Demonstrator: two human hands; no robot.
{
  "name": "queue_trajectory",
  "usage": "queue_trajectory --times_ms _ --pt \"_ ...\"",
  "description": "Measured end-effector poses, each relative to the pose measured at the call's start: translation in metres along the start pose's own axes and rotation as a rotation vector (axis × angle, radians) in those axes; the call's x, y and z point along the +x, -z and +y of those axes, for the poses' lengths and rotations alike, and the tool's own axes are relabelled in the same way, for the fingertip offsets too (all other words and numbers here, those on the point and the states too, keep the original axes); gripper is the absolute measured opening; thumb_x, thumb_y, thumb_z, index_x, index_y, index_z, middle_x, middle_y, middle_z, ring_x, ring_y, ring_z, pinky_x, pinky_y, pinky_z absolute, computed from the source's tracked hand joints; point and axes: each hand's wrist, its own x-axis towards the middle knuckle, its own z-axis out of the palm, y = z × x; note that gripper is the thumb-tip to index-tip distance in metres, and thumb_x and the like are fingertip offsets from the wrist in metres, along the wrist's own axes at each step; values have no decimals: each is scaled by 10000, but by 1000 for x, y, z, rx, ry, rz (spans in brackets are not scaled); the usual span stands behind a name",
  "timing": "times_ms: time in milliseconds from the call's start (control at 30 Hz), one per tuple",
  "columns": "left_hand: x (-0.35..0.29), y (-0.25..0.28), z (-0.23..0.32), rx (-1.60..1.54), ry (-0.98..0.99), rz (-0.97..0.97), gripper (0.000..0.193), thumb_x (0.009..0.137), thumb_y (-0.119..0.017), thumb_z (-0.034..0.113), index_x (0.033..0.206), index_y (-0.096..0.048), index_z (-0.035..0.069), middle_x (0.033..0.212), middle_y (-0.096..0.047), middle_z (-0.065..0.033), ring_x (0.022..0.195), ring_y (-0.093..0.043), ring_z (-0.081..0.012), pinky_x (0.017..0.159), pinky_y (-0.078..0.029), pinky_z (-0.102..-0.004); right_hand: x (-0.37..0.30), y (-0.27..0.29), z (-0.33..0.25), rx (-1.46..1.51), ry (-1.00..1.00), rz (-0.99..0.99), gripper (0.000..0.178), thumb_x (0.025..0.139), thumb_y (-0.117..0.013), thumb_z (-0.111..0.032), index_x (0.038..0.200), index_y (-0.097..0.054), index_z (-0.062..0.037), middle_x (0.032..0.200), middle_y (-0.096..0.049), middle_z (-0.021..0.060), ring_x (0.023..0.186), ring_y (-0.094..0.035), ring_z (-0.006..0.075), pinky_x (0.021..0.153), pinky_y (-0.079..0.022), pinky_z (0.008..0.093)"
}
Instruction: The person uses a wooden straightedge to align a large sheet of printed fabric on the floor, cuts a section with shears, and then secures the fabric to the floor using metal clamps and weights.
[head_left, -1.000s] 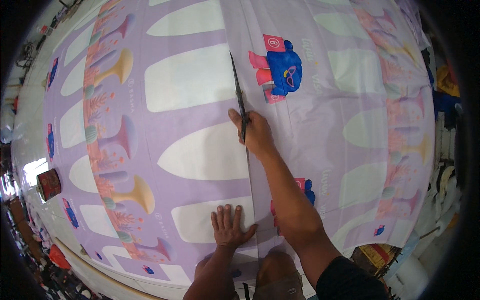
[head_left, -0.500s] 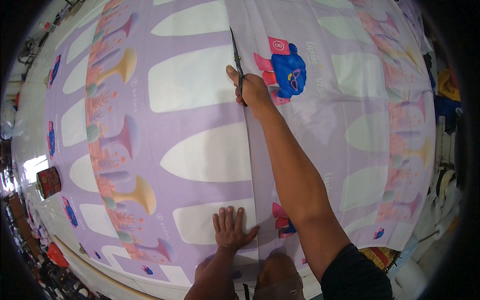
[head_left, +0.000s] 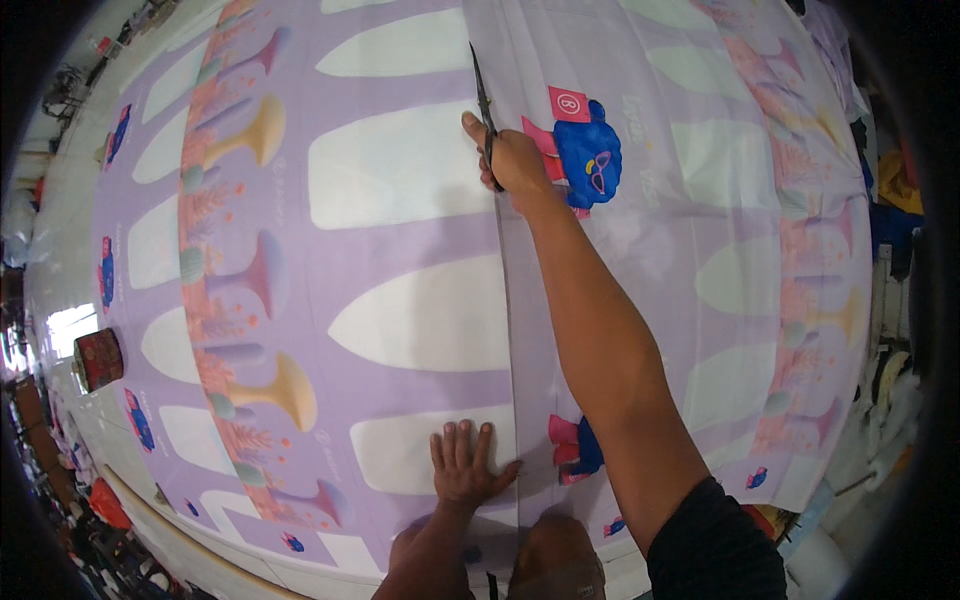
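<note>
A pale, glossy surface (head_left: pixel 62 275) carries lilac printed fabric (head_left: pixel 400 240), with a dark red container (head_left: pixel 101 360) at the fabric's left edge.

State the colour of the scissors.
The scissors look black or nearly so, best seen in the head view.

Room over fabric (head_left: pixel 400 235) left of scissors (head_left: pixel 483 92) — right forearm (head_left: pixel 605 320) blocks rightward.

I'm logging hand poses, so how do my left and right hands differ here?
The left hand lies flat and spread; the right hand grips dark scissors. The left hand sits close to your body, while the right hand reaches far forward. Both are bare and over the lilac printed fabric.
</note>
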Motion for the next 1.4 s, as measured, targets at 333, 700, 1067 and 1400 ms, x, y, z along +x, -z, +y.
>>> queue_trajectory --times_ms 333,700,1067,1400 --pt "1 6 -2 -33 15 -59 864 729 -709 663 1350 -529 90 1414 -414 -232 1377 -346 -434 1117 -239 -646 31 -2 -9 -1 13 -20 608 825 -720 -608 732 -555 -30 584 -502 35 472 -497 127 433 -395 278" --pt "338 67 -61 -244 68 498 480 891 -665 224 1293 -549 -11 1339 -490 -291 1270 -438 -456 1072 -339 -525 34 5 -5 -7 48 -17 676 846 -661 -644 577 -538 -36 527 -535 70 453 -555 180 452 -443 327" --pt "430 49 -88 68 173 312 601 925 -529 454 1378 -474 64 1468 -385 -213 1413 -299 -395 1190 -172 -531 33 5 -7 0 -19 -24 637 841 -690 -630 666 -545 -34 563 -529 45 471 -549 151 450 -443 295" --pt "430 55 -86 47 191 280 601 908 -587 418 1371 -475 52 1446 -389 -232 1404 -309 -411 1178 -193 -558 26 6 -18 35 -66 -29 606 876 -680 -588 661 -531 -42 550 -511 27 465 -510 115 428 -421 281"
